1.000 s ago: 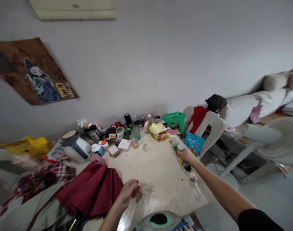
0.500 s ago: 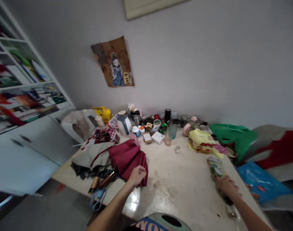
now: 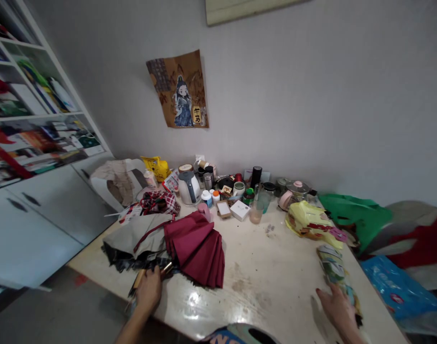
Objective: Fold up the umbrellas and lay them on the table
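Note:
Near the front left of the table, my left hand (image 3: 149, 287) has its fingers curled round the brown handle of a maroon umbrella (image 3: 195, 246), whose folded cloth fans out on the tabletop. Beside it lies a grey-beige umbrella (image 3: 141, 236) with a dark underside, and a tan handle (image 3: 136, 283) shows just left of my hand. At the right edge, my right hand (image 3: 335, 303) is open, thumb stretched away from the fingers. It is at the side of a long, rolled green-and-cream patterned bundle (image 3: 335, 265), apparently a folded umbrella; whether it touches is unclear.
Along the back stand a kettle (image 3: 189, 188), small bottles, a white box (image 3: 240, 209), clear cups (image 3: 256, 212) and a glass-lidded pot (image 3: 297, 188). A yellow packet (image 3: 308, 217) lies back right. Beyond the right edge are green (image 3: 355, 215) and blue bags (image 3: 401, 289).
My left hand has moved left and down from the maroon cloth to the handles. My right hand has loosened from the patterned bundle and spread. The view has shifted slightly.

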`<action>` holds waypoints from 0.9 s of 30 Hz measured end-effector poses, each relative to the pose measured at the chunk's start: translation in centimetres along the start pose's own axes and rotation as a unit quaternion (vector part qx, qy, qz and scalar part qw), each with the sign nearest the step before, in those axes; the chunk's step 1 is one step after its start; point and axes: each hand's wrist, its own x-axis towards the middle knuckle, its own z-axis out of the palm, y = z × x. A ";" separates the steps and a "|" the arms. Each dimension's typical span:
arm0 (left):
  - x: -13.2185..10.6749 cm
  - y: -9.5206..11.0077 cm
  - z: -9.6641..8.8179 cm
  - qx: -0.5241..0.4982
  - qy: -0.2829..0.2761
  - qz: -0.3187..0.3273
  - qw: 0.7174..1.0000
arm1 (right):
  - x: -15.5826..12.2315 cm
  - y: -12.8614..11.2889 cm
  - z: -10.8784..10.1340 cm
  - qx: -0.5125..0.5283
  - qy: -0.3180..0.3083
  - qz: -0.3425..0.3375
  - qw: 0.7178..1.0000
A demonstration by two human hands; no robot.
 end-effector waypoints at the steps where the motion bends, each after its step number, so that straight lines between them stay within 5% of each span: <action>1: 0.4 -0.5 -0.2 0.003 -0.014 0.021 1.000 | -0.2 -0.2 0.2 0.008 -0.002 0.002 1.000; 5: 1.4 -2.0 -3.1 -0.090 -0.021 0.125 0.988 | -0.9 -1.1 -0.2 0.097 -0.031 0.015 0.995; 8: 1.2 -1.1 -7.5 -0.180 0.116 0.199 0.956 | -1.7 -2.1 -0.9 0.146 -0.042 0.011 0.988; 13: -0.5 5.2 -18.6 -0.253 0.245 0.352 0.867 | -3.3 -5.1 -2.7 0.184 -0.055 0.004 0.981; 16: -1.8 9.0 -25.1 -0.268 0.225 0.446 0.824 | -4.8 -8.1 -4.9 0.201 -0.058 -0.026 0.978; 18: -2.5 11.4 -27.9 -0.261 0.179 0.527 0.789 | -6.3 -10.5 -6.9 0.232 -0.058 -0.070 0.968; 20: -3.2 14.1 -28.8 -0.268 0.125 0.590 0.751 | -7.8 -13.2 -8.8 0.285 -0.020 -0.136 0.949; 23: -4.4 19.0 -27.4 -0.276 0.081 0.667 0.687 | -9.0 -16.3 -10.6 0.277 0.026 -0.292 0.915; 27: -6.0 24.9 -24.4 -0.246 0.073 0.720 0.645 | -7.4 -16.2 -10.7 0.070 -0.106 -0.356 0.926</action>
